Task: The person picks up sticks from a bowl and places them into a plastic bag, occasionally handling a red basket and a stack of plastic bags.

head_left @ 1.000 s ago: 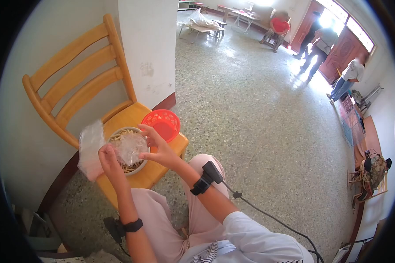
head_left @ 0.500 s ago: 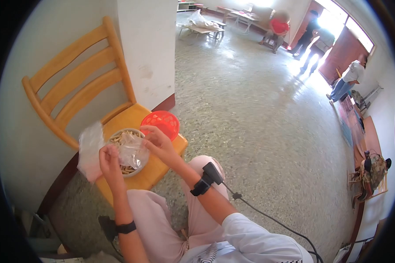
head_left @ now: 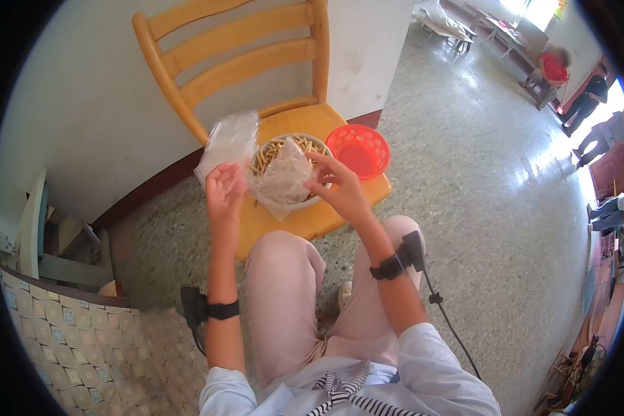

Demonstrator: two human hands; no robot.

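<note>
A round bowl (head_left: 320,143) of short, light-brown pieces sits on the wooden chair seat (head_left: 292,225). Over it is a crumpled clear plastic bag (head_left: 283,175), covering part of the contents. My left hand (head_left: 225,191) is at the bag's left edge, its curled fingers seeming to grip the film, though the contact is hard to make out. At the bag's right side is my right hand (head_left: 340,191), with thumb and index finger apart, close to the film. A stack of clear plastic bags (head_left: 230,142) lies left of the bowl; a red plastic basket (head_left: 359,152) stands right of it.
The chair's slatted back (head_left: 246,41) rises behind the bowl, near the wall. Patterned fabric (head_left: 83,340) is at lower left. A seated person in red (head_left: 553,68) and several standing people are far off at upper right, near tables and a bright doorway.
The view has swung, so the chair and bowl appear farther right. The bag looks more bunched over the bowl, and the right hand's fingers are spread at its side.
</note>
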